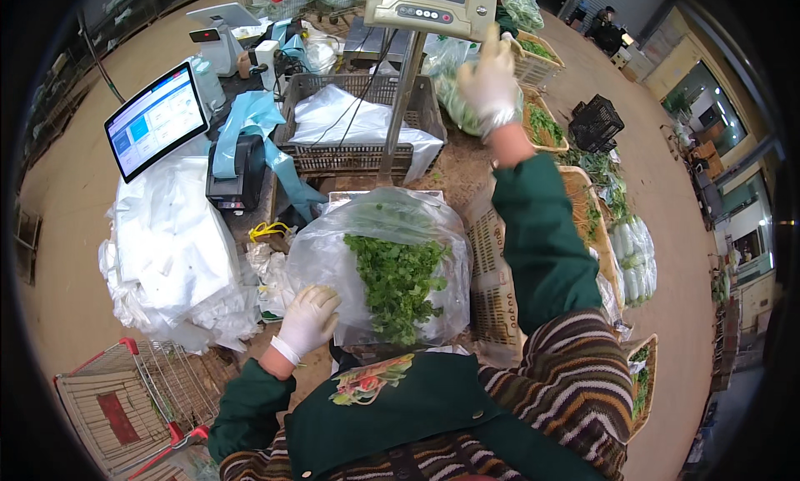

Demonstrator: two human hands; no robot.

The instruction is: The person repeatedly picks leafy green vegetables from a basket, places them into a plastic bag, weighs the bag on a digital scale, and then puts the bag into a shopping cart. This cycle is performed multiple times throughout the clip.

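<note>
A clear plastic bag holding leafy green herbs lies in front of me, on what looks like the platform of a scale. My left hand, in a thin white glove, is at the bag's lower left edge with its fingers bent; whether it pinches the plastic is hard to tell. My right hand, gloved too and slightly blurred, is raised with fingers apart just below the right corner of the scale's display head. Red digits are lit on that head, above a row of buttons. A metal post carries it.
Left are a touchscreen, a black label printer and stacked plastic bags. A plastic crate stands behind the post. Vegetable baskets line the right, a shopping cart the lower left. A person is far off.
</note>
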